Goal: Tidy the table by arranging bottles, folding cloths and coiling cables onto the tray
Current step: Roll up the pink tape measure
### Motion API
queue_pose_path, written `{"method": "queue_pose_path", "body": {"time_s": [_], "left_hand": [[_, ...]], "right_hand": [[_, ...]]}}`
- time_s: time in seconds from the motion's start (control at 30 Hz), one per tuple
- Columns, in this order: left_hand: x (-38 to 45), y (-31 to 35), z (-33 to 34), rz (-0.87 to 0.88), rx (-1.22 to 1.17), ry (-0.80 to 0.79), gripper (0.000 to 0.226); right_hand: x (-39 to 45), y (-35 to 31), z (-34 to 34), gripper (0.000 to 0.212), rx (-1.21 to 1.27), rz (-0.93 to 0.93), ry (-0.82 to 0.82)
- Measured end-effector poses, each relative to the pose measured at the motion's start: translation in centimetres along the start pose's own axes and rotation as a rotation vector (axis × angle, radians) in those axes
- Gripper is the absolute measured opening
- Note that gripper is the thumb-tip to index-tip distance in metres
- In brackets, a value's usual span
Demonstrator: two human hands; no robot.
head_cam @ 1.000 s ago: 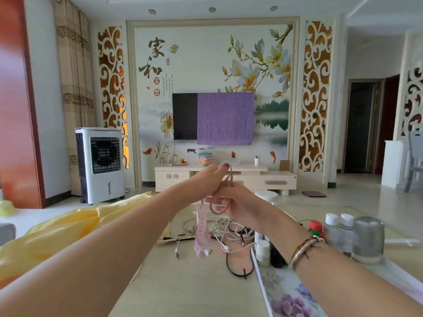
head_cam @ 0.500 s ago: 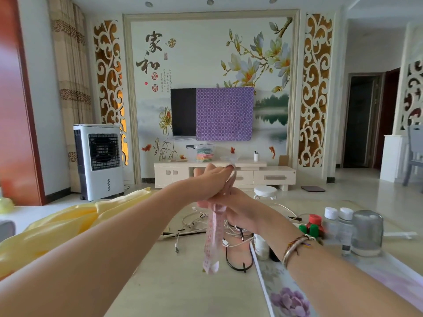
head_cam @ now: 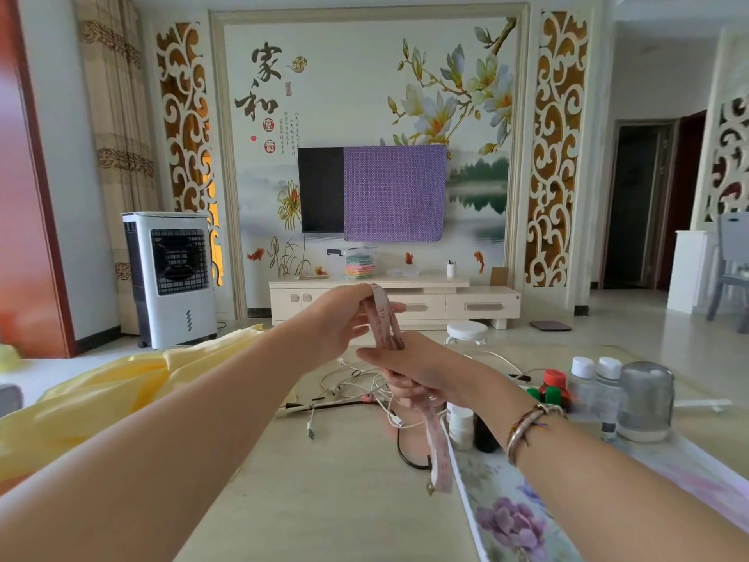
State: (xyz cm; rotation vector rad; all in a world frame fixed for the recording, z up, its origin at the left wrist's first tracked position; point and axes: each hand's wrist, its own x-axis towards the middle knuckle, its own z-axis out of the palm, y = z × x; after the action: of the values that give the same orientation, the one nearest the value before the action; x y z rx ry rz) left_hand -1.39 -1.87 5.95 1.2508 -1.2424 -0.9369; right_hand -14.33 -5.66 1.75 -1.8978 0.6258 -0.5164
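Left hand (head_cam: 344,318) pinches the top loop of a soft pink measuring tape (head_cam: 385,322), right hand (head_cam: 421,375) grips it lower, above the beige table (head_cam: 344,500); its tail dangles. Light, floppy, probably slippery, so best gripped flat across the stacked loops.

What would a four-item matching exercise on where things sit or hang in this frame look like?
Things:
1. pink tape measure
2. yellow cloth
3. white cables
4. clear jar

Places:
A. standing at the table's right
B. tangled on the table beyond the hands
C. held between the left hand and the right hand, tail hanging
D. heaped at the table's left

Pairs: 1-C, 2-D, 3-B, 4-A
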Motion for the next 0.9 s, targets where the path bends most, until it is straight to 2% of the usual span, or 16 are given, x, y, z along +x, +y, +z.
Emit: {"method": "queue_pose_path", "body": {"time_s": [0.1, 0.23, 0.43, 0.5, 0.63, 0.77, 0.9], "left_hand": [[-0.2, -0.1, -0.1, 0.006, -0.137, -0.032, 0.028], [-0.1, -0.9, -0.2, -0.02, -0.327, -0.017, 0.024], [-0.1, -1.5, -0.2, -0.033, -0.464, 0.049, 0.025], [-0.2, -2.0, -0.3, -0.013, -0.418, 0.061, 0.025], [-0.3, -3.9, -1.4, -0.003, -0.111, -0.005, 0.019], [-0.9, -6.2, -2.3, -0.072, -0.186, 0.037, 0.039], [-1.7, -6.7, -2.7, -0.101, -0.029, -0.08, 0.03]], "right_hand": [[0.1, -0.1, 0.0, 0.02, -0.027, 0.007, 0.051], [0.2, 0.1, 0.1, 0.038, -0.188, 0.067, 0.099], [0.8, 1.3, 0.4, 0.026, -0.176, 0.079, 0.128], [1.1, 1.6, 0.2, 0.027, -0.157, 0.088, 0.135], [1.7, 1.5, -0.4, 0.035, -0.258, 0.103, 0.179], [2.7, 1.2, -0.4, 0.032, -0.355, 0.084, 0.196], [3.3, 0.7, 0.3, 0.032, -0.359, 0.105, 0.159]]}}
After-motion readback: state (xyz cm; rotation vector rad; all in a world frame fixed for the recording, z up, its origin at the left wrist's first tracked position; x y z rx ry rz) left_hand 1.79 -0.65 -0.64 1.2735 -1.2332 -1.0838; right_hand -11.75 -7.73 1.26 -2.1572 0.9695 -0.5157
